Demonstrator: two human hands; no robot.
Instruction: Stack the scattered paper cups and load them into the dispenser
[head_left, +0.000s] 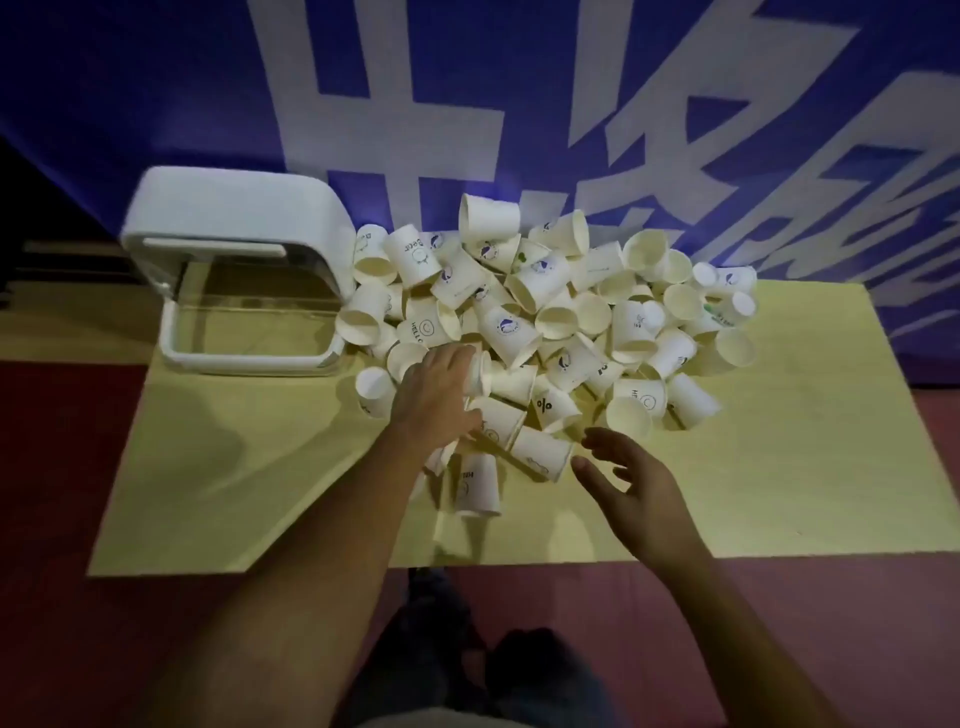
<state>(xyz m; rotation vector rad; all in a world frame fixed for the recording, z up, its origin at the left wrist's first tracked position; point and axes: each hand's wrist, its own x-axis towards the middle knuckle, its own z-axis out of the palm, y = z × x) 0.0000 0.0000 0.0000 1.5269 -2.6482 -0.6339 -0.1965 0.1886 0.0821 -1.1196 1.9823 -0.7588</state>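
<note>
Dispenser (234, 208), lid open, at the tabletop's (779, 467) left. Left hand (436, 395) grips a paper cup (480, 370) at the cup pile's (545, 312) near edge. Right hand (634, 478), spread and empty, is just right of a toppled cup (540, 454) and nearer it.

Matt paper cups (524, 291); smooth plastic dispenser (234, 208); matt wood-look table (779, 467).

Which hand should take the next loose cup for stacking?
Right. The right hand is open and empty, its fingertips beside a tipped paper cup; the left hand is busy gripping a white cup.
</note>
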